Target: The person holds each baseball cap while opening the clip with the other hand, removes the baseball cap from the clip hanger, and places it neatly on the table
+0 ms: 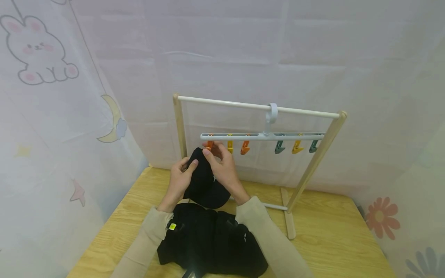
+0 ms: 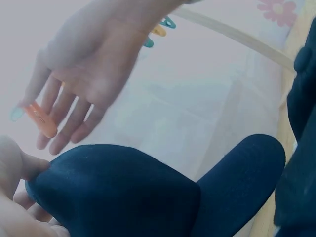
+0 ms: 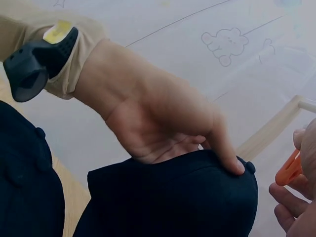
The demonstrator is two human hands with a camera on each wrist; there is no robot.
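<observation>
We see the left hand [image 1: 180, 175] pinching a black sock [image 1: 203, 181] raised just below the orange clip [image 1: 209, 145] of the peg hanger [image 1: 260, 136]; the right hand [image 1: 222, 162] fingers that clip. More black garments [image 1: 212, 243] lie on the table [image 1: 330, 239].

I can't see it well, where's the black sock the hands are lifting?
In the head view, the black sock is left of centre, held by the left hand just under the orange clip that the right hand touches.

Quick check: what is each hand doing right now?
Left hand: grips the black sock near its top edge.
Right hand: fingers at the orange clip on the hanger; whether it pinches the clip cannot be told.
</observation>
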